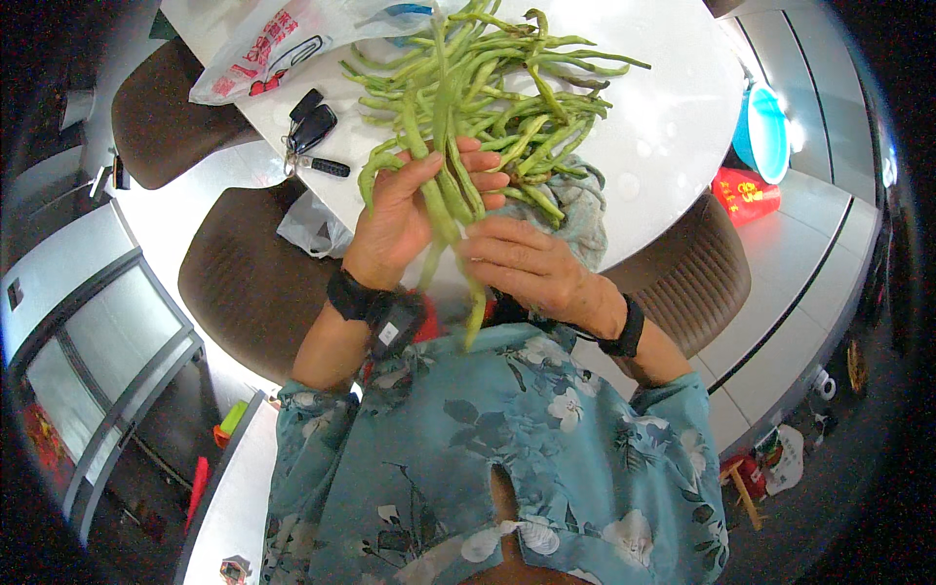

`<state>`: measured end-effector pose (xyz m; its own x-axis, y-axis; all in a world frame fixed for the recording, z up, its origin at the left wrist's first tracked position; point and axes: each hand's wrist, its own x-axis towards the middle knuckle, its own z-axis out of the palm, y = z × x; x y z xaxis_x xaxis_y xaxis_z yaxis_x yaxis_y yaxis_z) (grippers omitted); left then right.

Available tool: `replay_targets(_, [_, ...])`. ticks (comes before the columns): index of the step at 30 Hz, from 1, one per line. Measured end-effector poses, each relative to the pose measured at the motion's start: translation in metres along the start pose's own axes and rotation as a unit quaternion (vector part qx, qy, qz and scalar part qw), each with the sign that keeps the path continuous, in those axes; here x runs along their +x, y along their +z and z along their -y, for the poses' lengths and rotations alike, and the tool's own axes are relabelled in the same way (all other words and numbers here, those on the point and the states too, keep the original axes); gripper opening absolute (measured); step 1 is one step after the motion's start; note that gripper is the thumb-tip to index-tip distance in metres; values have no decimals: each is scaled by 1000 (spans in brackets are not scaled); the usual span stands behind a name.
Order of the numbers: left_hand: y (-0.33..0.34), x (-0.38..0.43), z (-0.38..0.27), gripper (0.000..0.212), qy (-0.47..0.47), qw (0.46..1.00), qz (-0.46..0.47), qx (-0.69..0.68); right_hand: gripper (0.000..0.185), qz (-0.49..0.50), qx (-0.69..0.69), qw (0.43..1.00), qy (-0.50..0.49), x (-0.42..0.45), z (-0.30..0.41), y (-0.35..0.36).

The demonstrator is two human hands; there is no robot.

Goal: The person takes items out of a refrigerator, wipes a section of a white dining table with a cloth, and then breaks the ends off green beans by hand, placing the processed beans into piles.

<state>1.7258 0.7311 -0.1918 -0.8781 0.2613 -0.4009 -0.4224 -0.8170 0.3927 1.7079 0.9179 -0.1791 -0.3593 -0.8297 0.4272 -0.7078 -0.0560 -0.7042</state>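
Observation:
Several long green beans (436,183) lie across the palm of my left hand (406,212), whose thumb rests over them. My right hand (537,267) is at their lower ends, its fingertips touching or pinching the beans; its exact grip is partly hidden. Below the hands, bean ends hang down over the table's near edge, somewhat blurred. A loose pile of green beans (512,110) spreads on the white table (658,139) beyond my hands. Some pods have brown, dried tips. Beside my right hand, a crumpled grey-green cloth (585,212) lies partly under the pile.
Car keys (316,131) lie left of the beans. A printed plastic bag (270,51) covers the table's far left corner. Brown chairs (241,278) stand around the table, with another chair (687,278) at the right. A blue basin (764,131) and a red container (746,194) are farther right.

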Motion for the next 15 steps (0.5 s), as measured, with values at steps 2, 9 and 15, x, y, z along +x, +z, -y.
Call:
replay_targets(2, [-2,0,0,38,12,1000,-9,5,29,10,1,1000,2,1,-1,0])
replay_targets(9, [-6,-2,-2,24,68,994,-74,31,30,-38,-17,999,25,7,-16,2])
replay_targets(15, [-10,0,-5,14,67,993,-90,20,31,-59,-18,997,54,14,-44,-7])
